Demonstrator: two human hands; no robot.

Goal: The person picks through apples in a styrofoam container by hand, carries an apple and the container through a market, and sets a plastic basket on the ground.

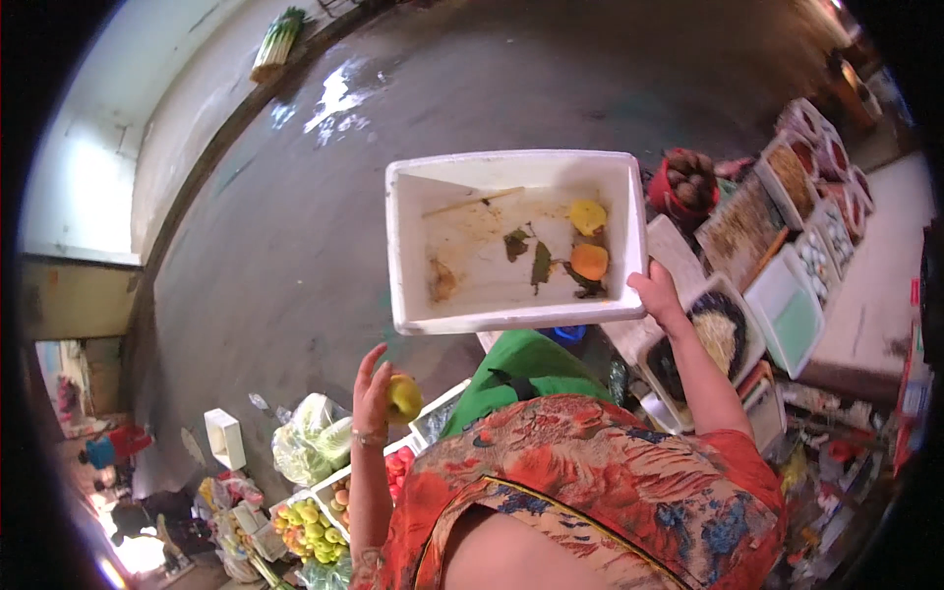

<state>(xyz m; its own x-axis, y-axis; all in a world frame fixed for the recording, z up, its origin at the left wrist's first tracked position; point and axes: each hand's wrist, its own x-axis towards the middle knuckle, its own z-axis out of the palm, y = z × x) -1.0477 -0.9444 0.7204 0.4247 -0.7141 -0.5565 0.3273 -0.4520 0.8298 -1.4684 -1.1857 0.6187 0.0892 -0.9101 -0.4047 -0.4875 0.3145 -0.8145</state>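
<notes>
My right hand (658, 295) grips the right rim of a white foam box (509, 164), which is held up and tilted so its inside faces me. Inside it, towards the right, lie a yellow fruit (588, 217) and an orange fruit (589, 262). Dark dry leaves (542, 264) and brown stains mark the bottom of the box, and a thin stick (472, 202) lies near its upper wall. Below and left of the box, my left hand (372, 398) holds a yellow-green round fruit (403, 398). The fingers partly hide that fruit.
At lower left are green-yellow fruit (313, 532), red tomatoes (399, 467) and bagged cabbage (313, 440). To the right stand a red bucket (664, 193) of brown roots, a tub of bean sprouts (714, 339) and crates of eggs (813, 258). Leeks (276, 46) lean by the far wall.
</notes>
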